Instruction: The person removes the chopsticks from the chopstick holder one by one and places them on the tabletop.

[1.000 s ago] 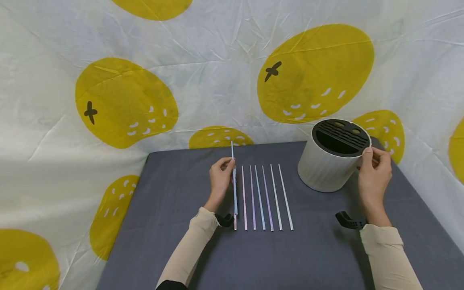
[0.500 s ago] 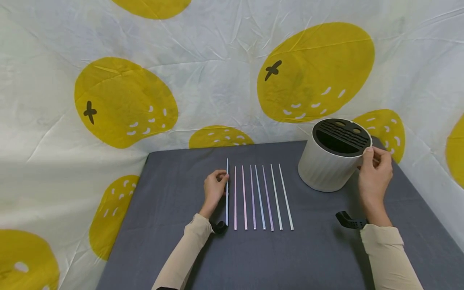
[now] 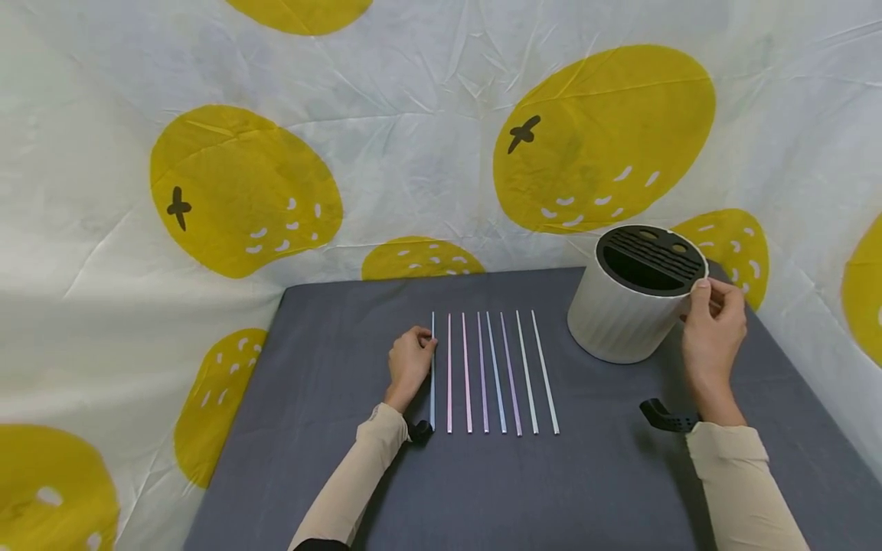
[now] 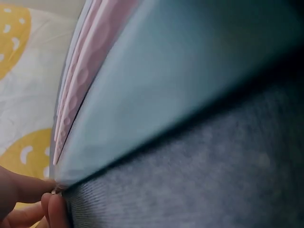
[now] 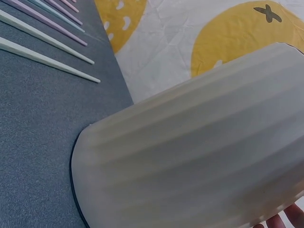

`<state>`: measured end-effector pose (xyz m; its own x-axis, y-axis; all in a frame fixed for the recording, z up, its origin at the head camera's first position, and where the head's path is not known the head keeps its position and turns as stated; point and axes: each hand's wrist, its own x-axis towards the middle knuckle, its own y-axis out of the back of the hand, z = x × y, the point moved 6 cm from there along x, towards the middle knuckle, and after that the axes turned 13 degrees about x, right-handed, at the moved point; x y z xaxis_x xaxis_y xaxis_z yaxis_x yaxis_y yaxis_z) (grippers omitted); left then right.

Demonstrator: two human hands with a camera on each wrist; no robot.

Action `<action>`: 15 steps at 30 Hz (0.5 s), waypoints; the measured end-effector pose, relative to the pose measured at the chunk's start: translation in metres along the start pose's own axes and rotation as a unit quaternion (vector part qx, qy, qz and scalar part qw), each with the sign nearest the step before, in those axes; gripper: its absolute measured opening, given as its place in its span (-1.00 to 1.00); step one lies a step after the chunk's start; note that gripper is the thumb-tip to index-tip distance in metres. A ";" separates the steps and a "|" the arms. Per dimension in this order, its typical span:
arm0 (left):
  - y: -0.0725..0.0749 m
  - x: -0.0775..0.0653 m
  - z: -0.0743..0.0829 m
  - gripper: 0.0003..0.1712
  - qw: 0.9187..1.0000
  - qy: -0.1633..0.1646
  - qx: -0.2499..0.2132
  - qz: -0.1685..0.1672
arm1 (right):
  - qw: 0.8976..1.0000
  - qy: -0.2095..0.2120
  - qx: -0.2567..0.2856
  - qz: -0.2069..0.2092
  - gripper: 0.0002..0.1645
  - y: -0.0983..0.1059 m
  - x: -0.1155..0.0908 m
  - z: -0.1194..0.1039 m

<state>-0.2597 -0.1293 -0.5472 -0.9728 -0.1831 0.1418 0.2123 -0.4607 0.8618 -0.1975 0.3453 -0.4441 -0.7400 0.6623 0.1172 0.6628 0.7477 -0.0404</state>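
Note:
My left hand (image 3: 411, 358) pinches a light blue chopstick (image 3: 432, 390), which lies at the left end of a row on the dark cloth. In the left wrist view, thumb and finger meet at the far, thin end of this blue chopstick (image 4: 156, 85), blurred by nearness. To its right lie several more chopsticks, side by side: pink (image 3: 449, 375), purple (image 3: 511, 375), blue and pale green (image 3: 544, 371). My right hand (image 3: 713, 348) grips the upper right rim of a whitish ribbed utensil holder (image 3: 613, 325); its fingertips (image 5: 294, 216) show at the lower right of the right wrist view.
A dark lid (image 3: 648, 264) with slots, round holes and one large opening tops the holder. The table (image 3: 331, 337) wears a dark grey cloth. Behind it hangs a white curtain (image 3: 413, 168) with yellow fruit shapes. Black straps sit on both wrists.
My left hand has brought the blue chopstick left and down, from over the row to the cloth at its left end. The right hand has stayed on the holder.

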 end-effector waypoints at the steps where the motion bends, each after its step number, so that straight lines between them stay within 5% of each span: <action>1: -0.001 0.001 0.001 -0.82 1.000 -0.004 0.005 0.002 | 1.000 0.000 0.000 -0.001 -0.62 -0.001 0.002 0.000; 5: -0.003 0.008 0.003 -0.80 1.000 -0.009 0.012 -0.008 | 1.000 -0.011 -0.002 -0.015 -0.65 -0.004 0.011 0.000; 9: 0.000 0.012 0.001 -0.76 0.999 -0.020 0.015 -0.034 | 0.995 -0.056 -0.033 -0.076 -0.50 -0.003 0.017 0.000; 12: 0.014 0.013 -0.002 -0.70 0.997 -0.055 0.014 -0.048 | 0.983 -0.066 -0.091 -0.146 -0.28 0.003 0.021 -0.001; 15: 0.039 0.010 -0.008 -0.61 0.993 -0.105 0.014 -0.056 | 0.967 -0.029 -0.146 -0.205 -0.20 0.012 0.020 -0.004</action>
<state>-0.2603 -0.1560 -0.5164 -0.9886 0.0543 0.1403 0.1020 -0.4428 0.8908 -0.2039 0.3676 -0.4385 -0.9469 0.3214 0.0086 0.3108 0.9081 0.2806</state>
